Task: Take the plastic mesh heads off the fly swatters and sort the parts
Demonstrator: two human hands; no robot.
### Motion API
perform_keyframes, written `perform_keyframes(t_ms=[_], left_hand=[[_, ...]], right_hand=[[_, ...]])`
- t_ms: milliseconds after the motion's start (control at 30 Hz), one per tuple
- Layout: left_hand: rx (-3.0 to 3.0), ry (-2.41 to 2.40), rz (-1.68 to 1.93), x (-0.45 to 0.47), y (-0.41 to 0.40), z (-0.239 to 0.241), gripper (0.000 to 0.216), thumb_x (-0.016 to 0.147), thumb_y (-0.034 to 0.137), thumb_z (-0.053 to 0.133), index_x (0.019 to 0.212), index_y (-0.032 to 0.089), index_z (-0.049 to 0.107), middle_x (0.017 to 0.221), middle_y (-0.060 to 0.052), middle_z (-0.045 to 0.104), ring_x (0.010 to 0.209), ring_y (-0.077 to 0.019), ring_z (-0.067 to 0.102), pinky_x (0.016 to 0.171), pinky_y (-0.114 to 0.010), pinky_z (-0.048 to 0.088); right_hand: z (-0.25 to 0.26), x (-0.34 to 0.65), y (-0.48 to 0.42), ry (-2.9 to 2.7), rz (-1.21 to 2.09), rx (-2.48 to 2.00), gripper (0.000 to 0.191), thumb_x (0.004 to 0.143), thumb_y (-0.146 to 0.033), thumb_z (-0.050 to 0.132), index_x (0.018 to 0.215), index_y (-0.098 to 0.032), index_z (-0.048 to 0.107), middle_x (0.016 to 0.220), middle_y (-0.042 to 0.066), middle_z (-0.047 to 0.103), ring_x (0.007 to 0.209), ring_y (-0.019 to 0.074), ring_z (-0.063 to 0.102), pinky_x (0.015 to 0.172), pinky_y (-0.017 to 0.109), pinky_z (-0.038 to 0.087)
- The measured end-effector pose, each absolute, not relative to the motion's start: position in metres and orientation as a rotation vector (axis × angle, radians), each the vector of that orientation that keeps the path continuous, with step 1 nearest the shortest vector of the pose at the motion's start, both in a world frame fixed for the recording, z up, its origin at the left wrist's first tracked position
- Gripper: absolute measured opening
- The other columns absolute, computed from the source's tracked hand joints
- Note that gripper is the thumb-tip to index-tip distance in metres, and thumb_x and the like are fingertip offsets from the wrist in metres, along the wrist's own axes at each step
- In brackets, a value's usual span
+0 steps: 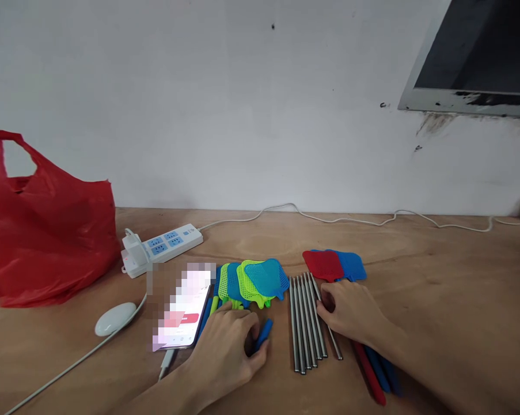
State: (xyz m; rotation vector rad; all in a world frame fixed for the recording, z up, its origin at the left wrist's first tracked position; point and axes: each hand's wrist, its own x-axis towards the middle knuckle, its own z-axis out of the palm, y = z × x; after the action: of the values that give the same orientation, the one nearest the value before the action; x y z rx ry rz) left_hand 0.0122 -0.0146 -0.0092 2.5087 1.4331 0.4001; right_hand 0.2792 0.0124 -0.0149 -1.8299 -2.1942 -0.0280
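My left hand [227, 346] is closed around a short blue handle [265, 333], whose upper end sticks out past the fingers. Just beyond it, blue and yellow-green fly swatter heads [229, 283] overlap in a fanned row, with blue and green handles partly hidden under my hand. My right hand [350, 311] pinches a thin metal rod [334, 340] at the right side of several similar rods [303, 323] lying side by side. Behind this hand lie a red swatter head [322, 264] and a blue one [352, 266]. Red and blue handles [367, 374] emerge below my right wrist.
A lit phone [186, 311] lies left of the swatters, with a cable plugged in. Farther left are a white power strip [169, 248], a white oval device [115, 319] and a red plastic bag [48, 230]. A thin white cord [341, 220] runs along the wall.
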Motion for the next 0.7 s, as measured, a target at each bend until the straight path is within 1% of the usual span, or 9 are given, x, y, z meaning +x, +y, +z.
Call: perform_keyframes(t_ms=[100,167,233,367,467,567,633,700], left_hand=[[2.460,1.392,0.520,0.012,-0.015,-0.011,0.014,0.080,0.028,0.060,0.069,0.020,0.058,0.068,-0.001,0.068,0.063,-0.0198,0.061,0.079,-0.040,0.044],[2.449,1.361,0.595,0.012,-0.015,-0.011,0.012,0.081,0.026,0.059,0.070,0.019,0.058,0.067,0.000,0.066,0.062,-0.0188,0.059,0.076,-0.037,0.043],[2.443,1.334,0.656,0.012,-0.016,-0.009,0.012,0.081,0.024,0.058,0.070,0.019,0.058,0.066,0.000,0.064,0.063,-0.0190,0.058,0.068,-0.033,0.042],[2.428,1.255,0.760,0.012,-0.017,-0.004,0.012,0.084,0.023,0.054,0.072,0.020,0.055,0.070,-0.001,0.062,0.067,-0.0187,0.058,0.062,-0.029,0.039],[2.408,1.204,0.786,0.011,-0.018,-0.003,0.012,0.086,0.023,0.052,0.075,0.021,0.054,0.071,-0.001,0.061,0.066,-0.0178,0.056,0.060,-0.028,0.039],[2.374,1.193,0.771,0.010,-0.018,-0.002,0.011,0.089,0.025,0.050,0.080,0.021,0.054,0.072,-0.001,0.062,0.067,-0.0186,0.057,0.059,-0.028,0.040],[2.358,1.195,0.745,0.009,-0.019,-0.002,0.010,0.091,0.026,0.048,0.085,0.021,0.055,0.075,-0.001,0.062,0.070,-0.0194,0.058,0.061,-0.029,0.042],[2.351,1.189,0.716,0.008,-0.019,-0.002,0.012,0.094,0.027,0.047,0.089,0.021,0.056,0.077,-0.001,0.063,0.071,-0.0197,0.058,0.062,-0.029,0.043]], right_hand=[[-0.016,0.278,0.018,-2.137,0.018,-1.834,0.025,0.075,-0.025,0.060,0.053,-0.021,0.047,0.055,0.004,0.059,0.055,0.0190,0.051,0.055,0.031,0.016],[-0.019,0.279,0.021,-2.087,0.066,-1.814,0.028,0.074,-0.024,0.061,0.051,-0.021,0.045,0.053,0.004,0.057,0.054,0.0189,0.050,0.055,0.031,0.016],[-0.021,0.282,0.022,-2.025,0.135,-1.774,0.030,0.071,-0.022,0.062,0.049,-0.021,0.043,0.051,0.003,0.054,0.054,0.0182,0.047,0.055,0.031,0.016],[-0.017,0.291,0.025,-1.857,0.340,-1.624,0.029,0.070,-0.024,0.064,0.049,-0.022,0.045,0.049,-0.001,0.047,0.051,0.0149,0.040,0.053,0.030,0.020],[-0.013,0.296,0.028,-1.671,0.560,-1.456,0.031,0.076,-0.038,0.062,0.054,-0.023,0.045,0.050,-0.004,0.041,0.049,0.0133,0.038,0.050,0.028,0.025],[-0.012,0.293,0.028,-1.453,0.792,-1.315,0.035,0.083,-0.051,0.053,0.064,-0.024,0.046,0.053,-0.005,0.041,0.044,0.0117,0.038,0.043,0.025,0.028],[-0.013,0.287,0.024,-1.338,0.901,-1.251,0.033,0.084,-0.053,0.053,0.070,-0.023,0.050,0.053,-0.005,0.043,0.041,0.0113,0.039,0.038,0.023,0.028],[-0.011,0.281,0.019,-1.240,0.993,-1.189,0.029,0.082,-0.051,0.060,0.077,-0.022,0.056,0.054,-0.004,0.050,0.042,0.0119,0.045,0.036,0.021,0.030]])
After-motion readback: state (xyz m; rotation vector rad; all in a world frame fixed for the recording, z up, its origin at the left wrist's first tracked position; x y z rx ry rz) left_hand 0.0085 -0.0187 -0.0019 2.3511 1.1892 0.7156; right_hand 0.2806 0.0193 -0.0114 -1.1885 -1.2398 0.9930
